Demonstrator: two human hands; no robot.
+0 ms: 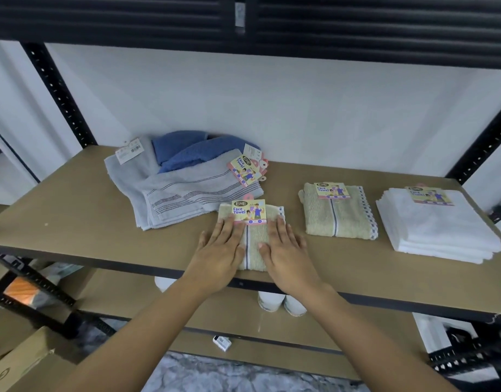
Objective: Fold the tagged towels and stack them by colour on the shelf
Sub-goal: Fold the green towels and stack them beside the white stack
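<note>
Head view: folded beige towel on the shelf, just left of the beige stack.
Long axis: front to back, with the stripe along it and the tag end toward the wall.
Left hand: flat, fingers straight, pressing the towel's left half.
Right hand: flat, unclenched, pressing the right half.
Left of beige stack, farther back: unfolded grey and blue towels.
Right of beige stack: white stack.

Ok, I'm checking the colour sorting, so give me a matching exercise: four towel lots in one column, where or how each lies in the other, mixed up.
1 white towels
2 blue towels
3 grey towels
4 front beige towel

a striped, spread loose on the left
b under left hand and right hand
c folded stack, far right
d bunched at the back left

Pairs: 1-c, 2-d, 3-a, 4-b
</note>
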